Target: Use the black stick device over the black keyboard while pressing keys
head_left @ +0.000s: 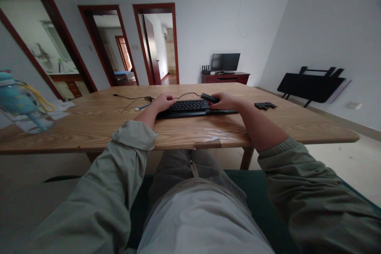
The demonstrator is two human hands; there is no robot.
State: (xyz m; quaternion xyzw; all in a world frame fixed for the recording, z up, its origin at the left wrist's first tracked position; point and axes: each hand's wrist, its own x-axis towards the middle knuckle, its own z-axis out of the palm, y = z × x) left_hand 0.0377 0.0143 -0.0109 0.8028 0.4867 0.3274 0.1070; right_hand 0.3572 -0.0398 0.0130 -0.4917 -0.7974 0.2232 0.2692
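Observation:
A black keyboard (189, 106) lies on the wooden table in front of me, with its cable running behind it. My right hand (224, 101) is closed around a long black handheld object (209, 98), whose exact kind I cannot make out. It is over the keyboard's right part, which the hand partly hides. At the keyboard's left end is my left hand (163, 102), its fingers curled together; whatever they may hold is hidden. Just left of that hand lies a small blue stick with a white end (142, 107).
The cable (148, 98) is bunched left of the keyboard. Flat black pieces (264, 105) lie at right. A light-blue bottle (18, 95) and white papers (61, 108) are on the left. Brown tape (207, 143) covers part of the table's (119, 137) front edge.

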